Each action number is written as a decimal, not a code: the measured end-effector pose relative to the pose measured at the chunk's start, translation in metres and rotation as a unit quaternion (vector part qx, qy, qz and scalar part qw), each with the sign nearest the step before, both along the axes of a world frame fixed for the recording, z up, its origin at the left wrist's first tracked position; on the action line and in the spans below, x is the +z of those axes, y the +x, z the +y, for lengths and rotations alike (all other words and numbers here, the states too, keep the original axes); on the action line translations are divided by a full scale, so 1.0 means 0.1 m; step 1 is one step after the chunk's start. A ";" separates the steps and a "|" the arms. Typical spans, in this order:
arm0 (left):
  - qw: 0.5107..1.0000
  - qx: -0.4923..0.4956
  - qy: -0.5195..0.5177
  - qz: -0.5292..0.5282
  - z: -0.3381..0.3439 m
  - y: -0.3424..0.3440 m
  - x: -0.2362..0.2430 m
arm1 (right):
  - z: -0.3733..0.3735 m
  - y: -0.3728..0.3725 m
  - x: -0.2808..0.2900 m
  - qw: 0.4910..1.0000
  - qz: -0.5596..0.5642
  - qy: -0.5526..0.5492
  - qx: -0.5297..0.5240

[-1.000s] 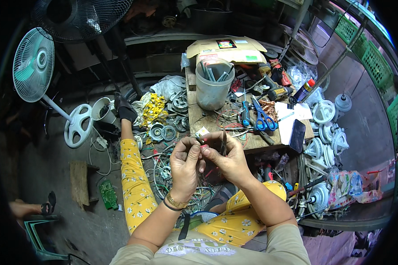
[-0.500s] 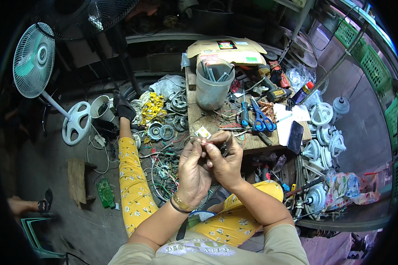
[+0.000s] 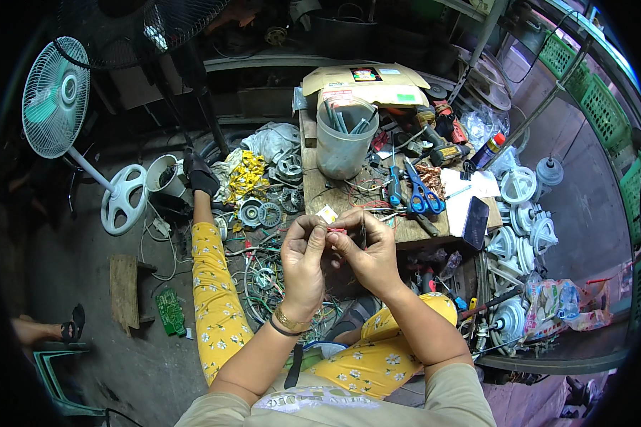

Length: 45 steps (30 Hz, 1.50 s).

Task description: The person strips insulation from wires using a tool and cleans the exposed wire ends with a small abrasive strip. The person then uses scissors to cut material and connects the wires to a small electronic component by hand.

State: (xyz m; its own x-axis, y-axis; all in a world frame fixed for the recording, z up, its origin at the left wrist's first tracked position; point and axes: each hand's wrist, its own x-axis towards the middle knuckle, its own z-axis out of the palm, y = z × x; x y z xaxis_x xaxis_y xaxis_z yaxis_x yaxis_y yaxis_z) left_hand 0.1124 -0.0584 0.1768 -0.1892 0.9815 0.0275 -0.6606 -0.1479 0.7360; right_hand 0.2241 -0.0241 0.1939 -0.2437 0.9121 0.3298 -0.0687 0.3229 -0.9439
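While the left hand [image 3: 305, 250] and right hand [image 3: 372, 257] pinch a small red piece [image 3: 338, 230] near frame centre, a slackened grip could drop it among tangled, multicoloured wires [image 3: 267, 300] left of centre.

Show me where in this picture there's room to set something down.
Bare floor lies below the green circuit board, left of the yellow trouser leg. The workbench is crowded around the scissors and bucket; tangled wires clutter the floor right of that leg.
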 end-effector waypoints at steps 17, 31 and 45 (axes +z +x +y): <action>0.974 0.091 0.090 0.188 0.04 -0.07 0.00 | 0.00 0.17 0.17 0.973 0.084 -0.181 0.112; 0.993 0.011 0.060 0.100 0.05 -0.03 0.00 | 0.06 0.22 0.07 0.911 0.204 -0.318 0.165; 0.875 0.177 0.132 0.430 0.05 -0.12 0.11 | -0.01 0.14 0.14 0.995 0.043 -0.064 0.070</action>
